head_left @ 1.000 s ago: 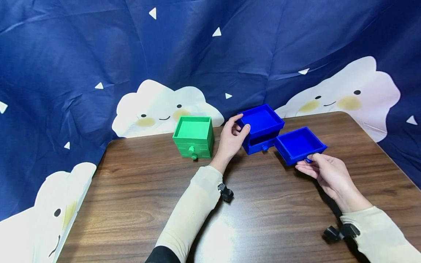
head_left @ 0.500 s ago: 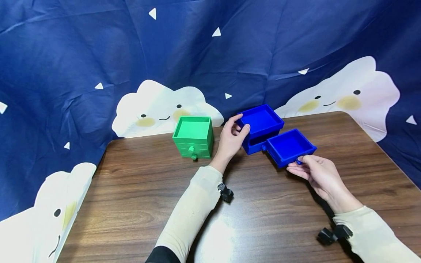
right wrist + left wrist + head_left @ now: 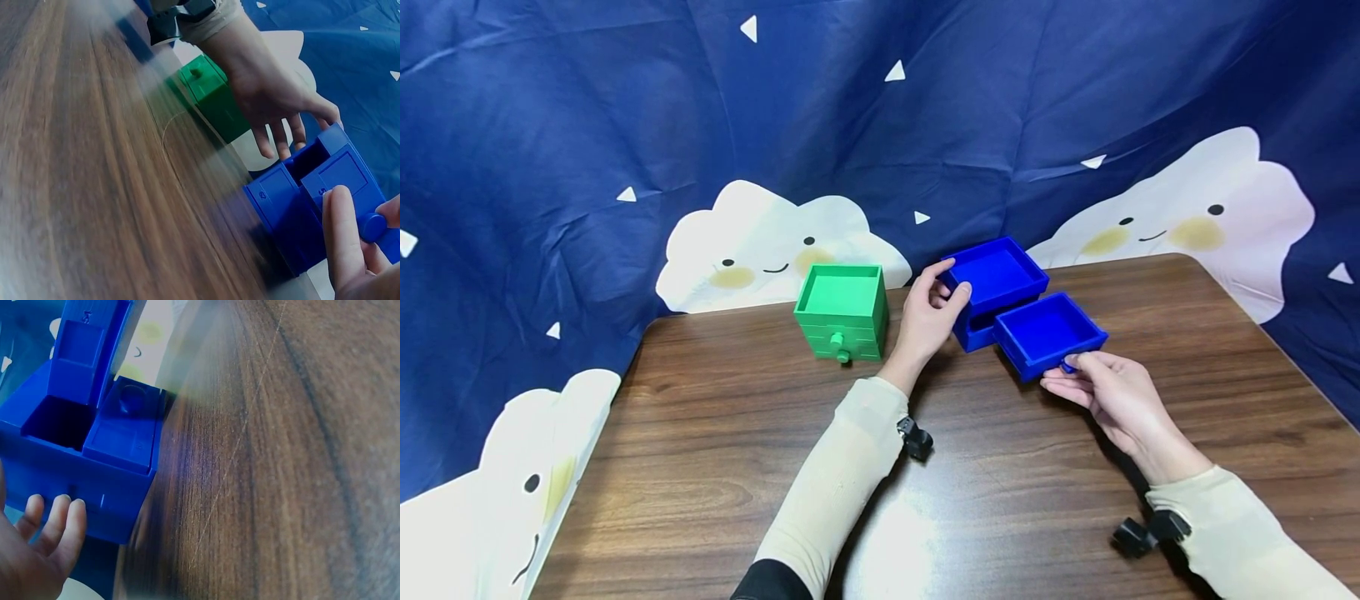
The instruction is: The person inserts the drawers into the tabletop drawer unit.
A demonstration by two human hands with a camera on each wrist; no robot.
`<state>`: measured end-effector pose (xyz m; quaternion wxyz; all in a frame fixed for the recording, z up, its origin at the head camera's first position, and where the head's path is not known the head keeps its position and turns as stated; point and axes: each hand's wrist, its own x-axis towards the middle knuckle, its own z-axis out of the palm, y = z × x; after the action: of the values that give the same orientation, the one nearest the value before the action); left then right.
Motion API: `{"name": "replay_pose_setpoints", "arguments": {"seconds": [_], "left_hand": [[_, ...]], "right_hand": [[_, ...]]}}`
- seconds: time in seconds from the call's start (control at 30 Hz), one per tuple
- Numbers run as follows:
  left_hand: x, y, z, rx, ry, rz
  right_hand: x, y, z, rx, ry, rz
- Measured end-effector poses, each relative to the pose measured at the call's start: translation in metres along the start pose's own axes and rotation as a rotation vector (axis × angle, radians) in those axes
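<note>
In the head view my left hand holds a small blue drawer cabinet by its left side, thumb at the near corner and a finger on the top rim. Its upper slot is a dark gap, partly visible in the left wrist view. Below that slot sits a lower drawer with a round knob. My right hand pinches the knob of a pulled-out blue drawer. This drawer is held off the table at the cabinet's front right, its back edge overlapping the slot; contact there is unclear.
A green drawer cabinet with two knobs stands left of my left hand. Both cabinets are near the back edge of the wooden table. A dark blue cloth with clouds hangs behind.
My right hand has moved left with the blue drawer, bringing it from beside the cabinet to in front of its slot. The left hand and the cabinet have stayed put.
</note>
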<state>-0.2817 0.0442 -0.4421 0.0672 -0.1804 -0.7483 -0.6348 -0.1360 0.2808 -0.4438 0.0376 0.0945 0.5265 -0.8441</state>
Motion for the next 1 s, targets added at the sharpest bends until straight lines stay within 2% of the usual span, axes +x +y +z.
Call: {"name": "replay_pose_setpoints", "arguments": {"seconds": [1.0], "left_hand": [[0.000,-0.001,0.000,0.014,0.004,-0.011]], "right_hand": [[-0.001,0.003,0.023,-0.059,0.001,0.012]]}}
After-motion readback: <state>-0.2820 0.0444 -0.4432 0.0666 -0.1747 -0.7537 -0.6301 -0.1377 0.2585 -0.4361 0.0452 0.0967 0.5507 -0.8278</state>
